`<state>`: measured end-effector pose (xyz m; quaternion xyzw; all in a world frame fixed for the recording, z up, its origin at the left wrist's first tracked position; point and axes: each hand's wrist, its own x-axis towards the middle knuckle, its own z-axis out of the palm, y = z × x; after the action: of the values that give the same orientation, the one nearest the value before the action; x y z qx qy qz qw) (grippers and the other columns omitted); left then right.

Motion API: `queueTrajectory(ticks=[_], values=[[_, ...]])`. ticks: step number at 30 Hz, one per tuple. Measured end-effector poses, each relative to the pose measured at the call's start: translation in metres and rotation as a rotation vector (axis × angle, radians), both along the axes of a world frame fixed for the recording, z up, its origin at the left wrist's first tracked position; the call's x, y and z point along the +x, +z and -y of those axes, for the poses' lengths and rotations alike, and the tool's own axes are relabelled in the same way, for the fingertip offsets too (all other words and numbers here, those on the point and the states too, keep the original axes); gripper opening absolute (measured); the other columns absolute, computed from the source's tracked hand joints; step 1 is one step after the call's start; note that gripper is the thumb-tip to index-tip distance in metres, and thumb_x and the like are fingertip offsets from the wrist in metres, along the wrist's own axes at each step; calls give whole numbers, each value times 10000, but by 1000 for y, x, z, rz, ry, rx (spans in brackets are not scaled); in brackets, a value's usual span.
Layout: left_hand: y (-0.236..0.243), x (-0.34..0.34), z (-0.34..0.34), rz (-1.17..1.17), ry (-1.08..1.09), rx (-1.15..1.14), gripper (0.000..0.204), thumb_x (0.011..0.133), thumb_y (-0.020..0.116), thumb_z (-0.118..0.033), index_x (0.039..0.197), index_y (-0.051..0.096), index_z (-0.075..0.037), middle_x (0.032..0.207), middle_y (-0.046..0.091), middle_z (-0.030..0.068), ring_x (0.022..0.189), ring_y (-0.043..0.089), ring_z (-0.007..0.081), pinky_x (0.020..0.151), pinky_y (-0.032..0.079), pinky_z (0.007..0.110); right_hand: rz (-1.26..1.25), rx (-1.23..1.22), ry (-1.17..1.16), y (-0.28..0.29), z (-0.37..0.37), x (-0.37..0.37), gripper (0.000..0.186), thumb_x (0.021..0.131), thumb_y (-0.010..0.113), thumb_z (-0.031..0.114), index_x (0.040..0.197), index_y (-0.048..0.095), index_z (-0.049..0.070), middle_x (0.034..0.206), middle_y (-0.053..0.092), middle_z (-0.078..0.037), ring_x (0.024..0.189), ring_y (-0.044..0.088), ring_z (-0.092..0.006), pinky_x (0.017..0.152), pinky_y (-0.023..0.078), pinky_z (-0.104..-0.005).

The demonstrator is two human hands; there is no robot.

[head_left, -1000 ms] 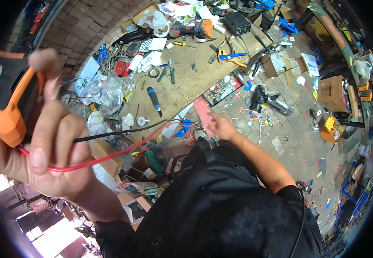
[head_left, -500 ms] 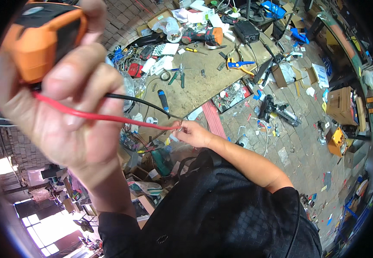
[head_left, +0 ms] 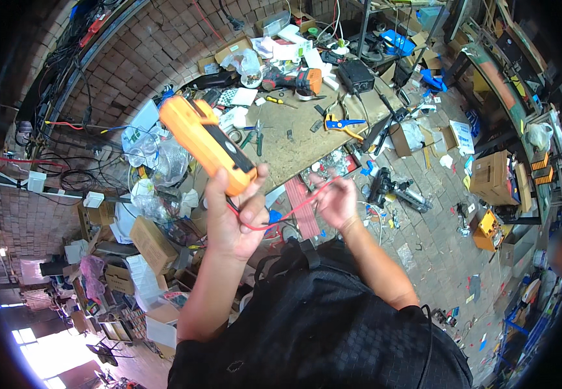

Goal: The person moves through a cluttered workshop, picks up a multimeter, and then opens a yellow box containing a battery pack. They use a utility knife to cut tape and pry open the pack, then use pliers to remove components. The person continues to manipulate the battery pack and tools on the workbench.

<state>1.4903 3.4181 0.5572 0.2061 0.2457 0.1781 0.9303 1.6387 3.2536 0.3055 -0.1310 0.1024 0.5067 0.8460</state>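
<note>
Closest to you was your own black top [head_left: 320, 318], filling the lower middle of the view, with both bare forearms reaching out past it. Your left hand [head_left: 237, 220] was closed around the lower end of an orange-and-black handheld device [head_left: 204, 146], which you held up at a tilt, its far end leaning to the left, above the near left part of the bench. A red lead [head_left: 287, 216] came out by your left fingers, sagged below them and rose to your right hand [head_left: 337, 202]. That hand was half open, palm partly turned up, and the lead met it at the thumb and fingers; you could not tell whether they pinched it or only let it lie across them. Beneath, between your hands, a pinkish-red ridged strip [head_left: 300, 206] ran toward a shallow tray [head_left: 305, 175] of small mixed parts at the edge of the wooden workbench [head_left: 294, 146]. To your right, a black-and-silver tool [head_left: 397, 191] lay on the littered floor [head_left: 436, 214]. Farther over the bench top were green-handled cutters [head_left: 259, 141] and, to the right, pliers with blue and yellow handles [head_left: 346, 123]. Clear plastic bags [head_left: 169, 155] bunched at the bench's left side. Toward the back lay a yellow-handled screwdriver [head_left: 274, 100], an orange-and-dark power drill [head_left: 307, 81] and a black box [head_left: 357, 76], with brickwork [head_left: 131, 55] beyond on the left.
</note>
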Motion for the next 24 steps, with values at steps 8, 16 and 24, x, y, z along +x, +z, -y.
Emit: queueTrajectory(ticks=[8,16,24], values=[[-162,-90,-41,-600,33,154,416,932,763,-394,1178,547,-138,1068,650,109,460,377,47,362,299,191,-22,-465,-544,-23,163,129,215,927,563,147,1105,683,143,944,728,25,968,707,-175,1095,375,-716],[-205,-141,-72,-847,221,208,475,895,801,-309,1203,458,-194,958,571,44,463,384,85,346,257,223,-109,-656,-524,-4,329,195,234,1061,578,194,1230,636,43,612,350,95,508,344,-71,715,476,-279],[-178,-102,-87,-701,144,496,404,953,720,-138,1269,469,-157,937,567,27,431,371,74,352,277,234,427,-1219,-193,62,294,159,389,1110,491,431,1118,658,79,605,378,67,473,376,-87,482,416,-290]])
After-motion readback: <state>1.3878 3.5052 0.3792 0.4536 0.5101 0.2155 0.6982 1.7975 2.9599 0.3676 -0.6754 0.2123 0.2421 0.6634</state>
